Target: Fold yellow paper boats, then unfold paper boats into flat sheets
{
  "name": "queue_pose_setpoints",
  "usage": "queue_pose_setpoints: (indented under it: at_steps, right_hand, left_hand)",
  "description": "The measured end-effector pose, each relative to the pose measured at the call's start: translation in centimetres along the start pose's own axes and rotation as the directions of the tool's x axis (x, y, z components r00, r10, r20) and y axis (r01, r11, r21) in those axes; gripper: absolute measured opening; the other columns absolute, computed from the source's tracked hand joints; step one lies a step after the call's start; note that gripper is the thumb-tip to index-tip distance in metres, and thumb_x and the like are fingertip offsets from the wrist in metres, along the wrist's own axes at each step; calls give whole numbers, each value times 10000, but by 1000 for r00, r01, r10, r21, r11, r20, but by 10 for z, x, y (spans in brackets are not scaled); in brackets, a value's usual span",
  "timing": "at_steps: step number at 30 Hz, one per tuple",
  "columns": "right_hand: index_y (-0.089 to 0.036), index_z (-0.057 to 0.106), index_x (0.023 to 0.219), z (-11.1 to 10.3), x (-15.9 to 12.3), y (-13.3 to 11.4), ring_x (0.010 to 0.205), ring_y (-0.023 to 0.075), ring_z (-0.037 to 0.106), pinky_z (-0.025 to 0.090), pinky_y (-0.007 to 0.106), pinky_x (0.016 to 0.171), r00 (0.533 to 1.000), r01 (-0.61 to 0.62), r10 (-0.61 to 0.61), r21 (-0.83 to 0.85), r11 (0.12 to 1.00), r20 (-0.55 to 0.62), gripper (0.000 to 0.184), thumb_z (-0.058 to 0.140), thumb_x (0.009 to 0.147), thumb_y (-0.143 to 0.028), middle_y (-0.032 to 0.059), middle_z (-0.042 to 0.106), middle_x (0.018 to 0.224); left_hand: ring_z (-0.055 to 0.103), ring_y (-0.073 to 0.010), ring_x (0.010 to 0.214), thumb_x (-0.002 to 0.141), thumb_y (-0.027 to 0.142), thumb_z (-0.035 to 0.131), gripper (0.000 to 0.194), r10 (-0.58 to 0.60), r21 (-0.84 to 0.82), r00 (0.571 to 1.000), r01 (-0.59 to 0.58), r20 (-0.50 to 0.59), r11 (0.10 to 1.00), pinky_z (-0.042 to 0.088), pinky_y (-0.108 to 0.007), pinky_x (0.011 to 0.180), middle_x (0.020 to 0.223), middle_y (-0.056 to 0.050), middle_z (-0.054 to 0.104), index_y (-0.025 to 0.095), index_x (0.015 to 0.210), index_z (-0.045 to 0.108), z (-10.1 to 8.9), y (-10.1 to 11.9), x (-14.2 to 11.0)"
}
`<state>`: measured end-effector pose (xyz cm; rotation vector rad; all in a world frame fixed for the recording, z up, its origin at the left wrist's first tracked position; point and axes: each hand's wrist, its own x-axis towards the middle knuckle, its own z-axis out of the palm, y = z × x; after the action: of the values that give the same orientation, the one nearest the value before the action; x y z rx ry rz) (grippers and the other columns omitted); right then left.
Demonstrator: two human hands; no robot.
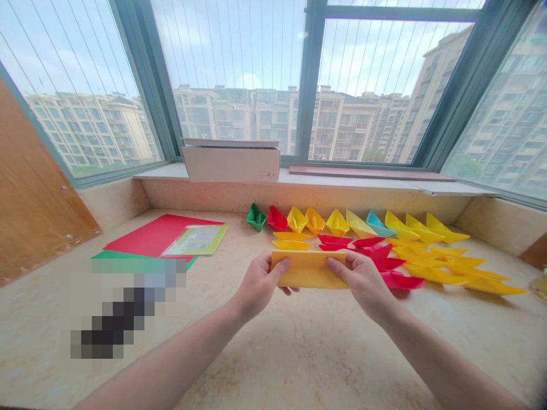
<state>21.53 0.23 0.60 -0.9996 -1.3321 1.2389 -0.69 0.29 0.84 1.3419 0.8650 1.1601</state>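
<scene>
Between both hands, raised above the counter, is a folded sheet of yellow paper (311, 270), a wide rectangle with a straight top edge. My left hand (261, 279) pinches its left end, thumb on the near face and fingers behind. At the opposite end my right hand (363, 274) grips it the same way. Just beyond the paper lie two yellow paper boats (293, 242). Red paper boats (395, 273) spread behind and to the right of my right hand, partly covered by it.
Along the back stands a row of folded boats, from a green boat (256, 218) to yellow ones (444, 229). Left lie red paper sheets (171, 233), a clear packet (196, 240) and green paper (123, 262). A white box (231, 163) rests on the sill. One counter patch is pixelated.
</scene>
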Motion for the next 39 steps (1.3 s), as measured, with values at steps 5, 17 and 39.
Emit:
queue_pose_setpoints:
  at_steps: [5,17,39]
  right_hand:
    - [-179,721,1006,-4,3,6,900,268,714,573,378,806,999,0,1,-9,1000,50,425,758,773,-532,99,759,999]
    - [-272,732,1121,-13,-1,-4,1155,318,613,443,504,1030,961,256,-267,-605,754,74,362,711,825,-480,82,720,1173]
    - [-226,785,854,7,-11,0,693,223,681,488,289,554,998,62,-48,-408,911,45,287,655,844,-482,43,758,779]
  left_hand:
    - [713,-203,583,867,455,656,417,-27,16,999,26,45,1000,533,-254,470,793,-106,740,87,1059,616,-4,-3,2]
    - [614,-136,537,875,399,629,289,16,349,993,-55,113,936,476,-213,477,653,-29,665,120,839,695,-4,-9,-1]
    - [704,-169,588,893,482,611,387,-112,145,969,81,219,986,505,-212,480,794,-80,704,109,987,655,12,-11,-12]
